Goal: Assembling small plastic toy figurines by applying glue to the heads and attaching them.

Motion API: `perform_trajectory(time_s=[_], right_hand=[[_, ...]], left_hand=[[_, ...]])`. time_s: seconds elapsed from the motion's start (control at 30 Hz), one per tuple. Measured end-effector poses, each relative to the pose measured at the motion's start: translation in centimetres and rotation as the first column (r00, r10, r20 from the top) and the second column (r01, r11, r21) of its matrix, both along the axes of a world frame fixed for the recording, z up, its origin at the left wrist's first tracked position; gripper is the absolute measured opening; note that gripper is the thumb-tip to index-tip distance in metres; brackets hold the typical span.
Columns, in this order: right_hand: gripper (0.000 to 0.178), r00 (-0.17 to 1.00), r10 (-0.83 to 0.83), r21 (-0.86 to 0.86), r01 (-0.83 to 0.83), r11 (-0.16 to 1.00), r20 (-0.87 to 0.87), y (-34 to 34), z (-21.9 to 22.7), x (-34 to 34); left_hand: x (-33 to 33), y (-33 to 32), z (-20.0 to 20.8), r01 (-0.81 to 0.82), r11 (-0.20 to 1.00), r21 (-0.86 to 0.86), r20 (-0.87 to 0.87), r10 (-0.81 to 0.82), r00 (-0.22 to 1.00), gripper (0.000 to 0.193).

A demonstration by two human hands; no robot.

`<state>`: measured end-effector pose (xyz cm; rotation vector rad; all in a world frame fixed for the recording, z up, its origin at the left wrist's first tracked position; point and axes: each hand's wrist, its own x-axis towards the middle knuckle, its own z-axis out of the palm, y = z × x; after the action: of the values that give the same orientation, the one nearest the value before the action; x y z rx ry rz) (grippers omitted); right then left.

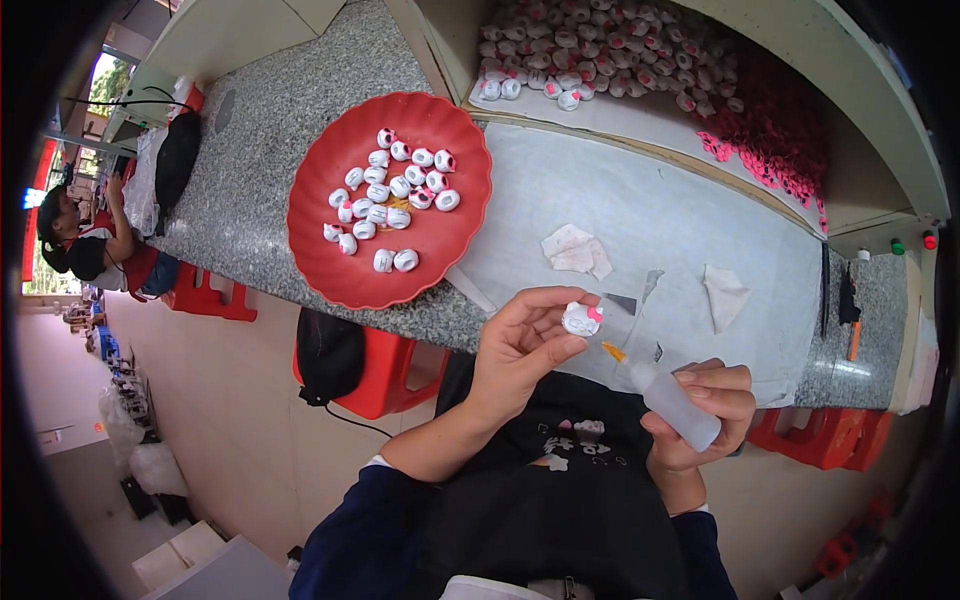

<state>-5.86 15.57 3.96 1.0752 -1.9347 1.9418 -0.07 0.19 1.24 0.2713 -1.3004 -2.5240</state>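
Observation:
Between the thumb and fingers of my left hand [520, 345] is a small white cat-head figure [581, 319] with a pink bow. My right hand [708, 410] grips a translucent squeeze bottle [676, 402]. The bottle is tilted, and its orange-yellow nozzle points up and left toward the cat head, a short gap apart from it. To the left, a red scalloped plate [330, 245] carries many similar white heads with pink parts, spread over its middle. Both hands are above the near edge of the white sheet [530, 190] on the worktable.
White cloth pieces [572, 250] lie on the sheet, with another scrap [725, 298] farther right. Behind, a shelf holds a heap of white heads [610, 45] and pink pieces [765, 150]. Red stools [395, 375] stand under the granite table [270, 130]. Another person [100, 235] sits far left.

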Motion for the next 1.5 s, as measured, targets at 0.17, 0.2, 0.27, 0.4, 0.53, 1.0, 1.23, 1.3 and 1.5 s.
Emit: perform_trajectory(time_s=[0.17,0.2,0.27,0.4,0.53,1.0,1.23,1.3,1.5], right_hand=[[0.045,1.000,-0.004,0.000,0.004,1.000,0.010,0.08,-0.07,0.14],[0.045,1.000,-0.001,0.001,0.001,1.000,0.005,0.04,-0.09,0.12],[0.046,1.000,0.002,0.001,-0.002,1.000,0.009,0.06,-0.21,0.12],[0.047,1.000,0.013,0.031,-0.013,0.999,-0.003,0.22,-0.18,0.11],[0.041,0.998,-0.055,0.070,0.053,0.996,0.029,-0.12,0.09,0.54],[0.042,0.998,-0.062,0.005,0.063,0.998,-0.018,-0.40,-0.39,0.40],[0.049,0.998,0.060,-0.015,-0.060,0.998,0.005,0.09,-0.29,0.19],[0.049,0.999,0.045,-0.055,-0.044,0.997,0.012,0.09,-0.48,0.24],[0.050,0.999,0.040,-0.046,-0.040,0.998,0.003,-0.24,-0.37,0.18]], left_hand=[[0.05,0.13,-0.07,0.002,1.000,-0.009,0.000,-0.002,1.000,0.036],[0.06,0.13,-0.08,0.004,1.000,-0.010,0.005,-0.004,1.000,0.036],[0.08,0.11,-0.11,0.008,1.000,-0.010,0.010,-0.008,1.000,0.036],[0.10,0.03,-0.08,0.007,1.000,-0.007,0.010,-0.007,1.000,0.036],[0.08,0.06,-0.08,-0.014,1.000,-0.009,0.017,0.014,1.000,0.036],[0.16,-0.04,-0.19,0.018,1.000,0.006,0.021,-0.018,1.000,0.036],[0.07,0.05,-0.27,0.009,1.000,0.019,0.022,-0.009,1.000,0.035],[0.08,0.03,-0.34,0.019,1.000,0.010,0.023,-0.020,1.000,0.035],[-0.03,-0.05,-0.66,0.005,0.986,-0.164,-0.060,-0.015,0.998,0.033]])
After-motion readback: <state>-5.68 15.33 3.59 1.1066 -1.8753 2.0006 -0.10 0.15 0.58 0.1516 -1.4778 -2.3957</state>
